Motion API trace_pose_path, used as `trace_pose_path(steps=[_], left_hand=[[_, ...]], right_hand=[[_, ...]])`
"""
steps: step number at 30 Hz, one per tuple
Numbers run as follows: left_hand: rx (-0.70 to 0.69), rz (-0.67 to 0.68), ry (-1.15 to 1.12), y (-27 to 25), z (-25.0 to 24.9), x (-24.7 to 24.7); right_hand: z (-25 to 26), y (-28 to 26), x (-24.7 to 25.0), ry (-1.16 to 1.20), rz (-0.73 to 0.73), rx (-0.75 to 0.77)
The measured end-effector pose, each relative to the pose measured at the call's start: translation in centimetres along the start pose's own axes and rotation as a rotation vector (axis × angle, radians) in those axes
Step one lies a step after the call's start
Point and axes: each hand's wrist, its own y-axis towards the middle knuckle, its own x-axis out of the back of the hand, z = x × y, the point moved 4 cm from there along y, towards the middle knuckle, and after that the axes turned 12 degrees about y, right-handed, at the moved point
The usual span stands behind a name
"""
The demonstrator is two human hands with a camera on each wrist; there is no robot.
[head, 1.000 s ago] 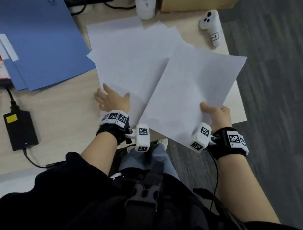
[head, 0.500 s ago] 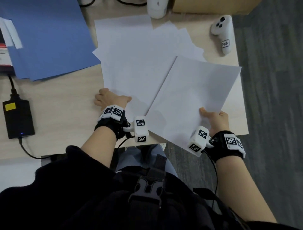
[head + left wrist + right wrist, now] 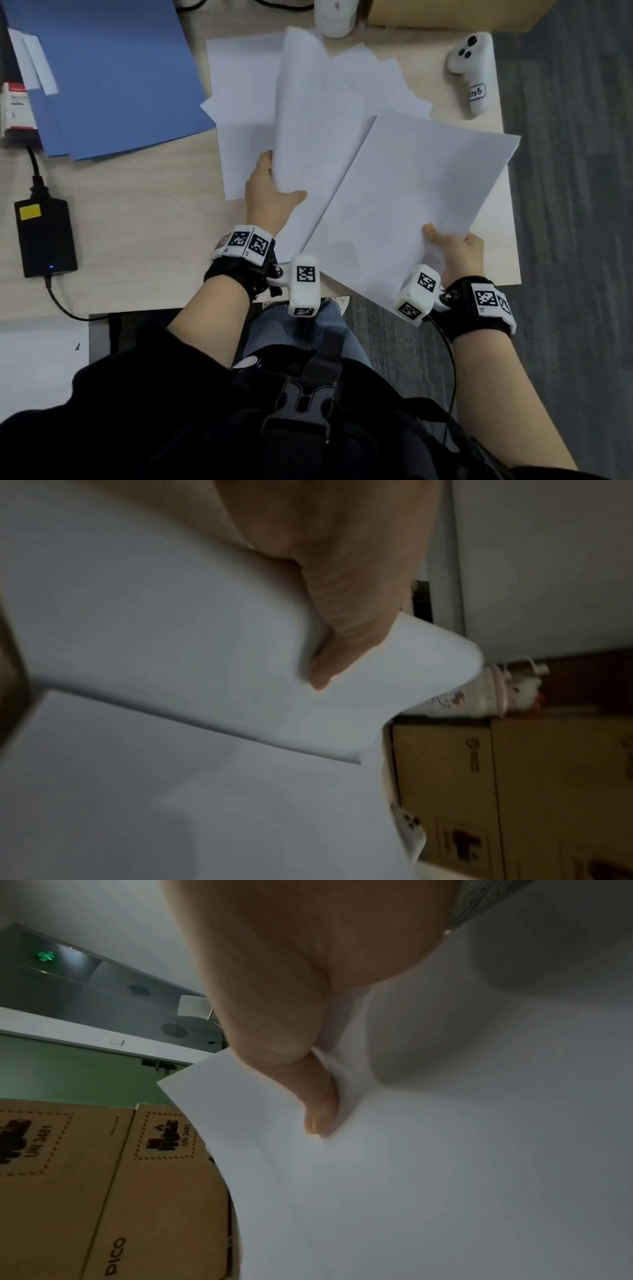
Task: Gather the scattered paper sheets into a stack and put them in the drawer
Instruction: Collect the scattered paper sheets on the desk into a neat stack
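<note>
Two Sheets Lifted, Remainder Still Fanned on the Table

Two hands each hold one sheet. The left hand [image 3: 270,198] pinches the near edge of a curling white paper sheet [image 3: 315,113], thumb on top and fingers underneath, with the sheet's far end raised off the table; the left wrist view confirms the thumb [image 3: 346,631] pressed into the paper. The right hand [image 3: 459,253] pinches the near right corner of a flat white paper sheet [image 3: 411,192], which hangs partly past the front edge of the light wood table [image 3: 137,219]; the right wrist view shows the thumb [image 3: 308,1085] clamped on that corner.

Several more loose white sheets [image 3: 239,82] lie overlapped and skewed on the table beyond the hands, between a blue card folder [image 3: 113,68] and a white handheld controller [image 3: 474,72]. No drawer is visible in any view.

Step in hand: gathering. Judged from the layout, stacking has only begun.

Next move calls for:
1. Bringing the two held sheets together, edges matched, into one hand's grip.
2. Freeing the other hand to sweep in the sheets left on the table.
3. Squaring the stack before moving toward the drawer.

The curled sheet may crease if it is pulled sideways.
</note>
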Motion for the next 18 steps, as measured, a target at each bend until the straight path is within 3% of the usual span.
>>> trace_pose_path(steps=[4,8,14,18], left_hand=[[-0.327,0.101,0.294,-1.6,-3.6,-1.0],[-0.427,0.155,0.417,-2.2,-6.2,-1.5],[-0.257,0.101,0.475,0.6,-7.3,-1.1],[0.044,0.135,0.223,3.6,-4.7,-1.6]], right_hand=[[1.8,-0.1,0.8,0.052,-0.002,0.032],[3.4,-0.1,2.2,0.087,-0.009,0.056],[4.7,-0.6,2.5,0.117,-0.007,0.055],[5.1,-0.8,2.2,0.132,-0.011,0.063]])
